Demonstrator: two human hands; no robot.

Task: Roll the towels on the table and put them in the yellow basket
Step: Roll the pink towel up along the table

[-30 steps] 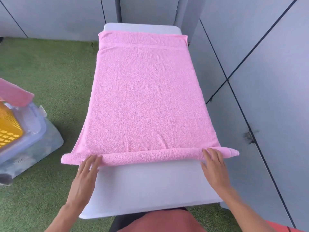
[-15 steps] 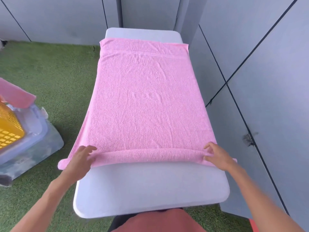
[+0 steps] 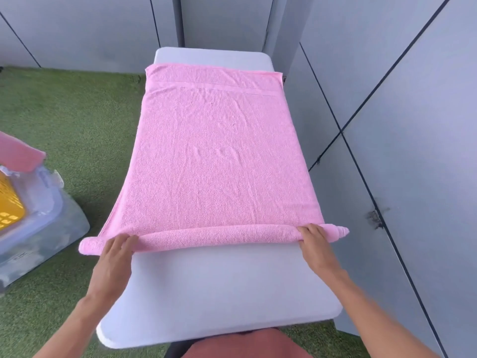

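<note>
Since half a second ago the fingers have been flattened onto the roll. The pink towel (image 3: 216,161) lies on the desk (image 3: 222,288), its near edge rolled and pressed by the open left hand (image 3: 117,250) and open right hand (image 3: 316,242). Rolling is under way; an even forward push is called for next.

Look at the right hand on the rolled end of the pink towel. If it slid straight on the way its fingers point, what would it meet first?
The right hand points away from the person, so it would probably meet the flat, unrolled part of the pink towel just beyond the roll, still over the white table.
</note>
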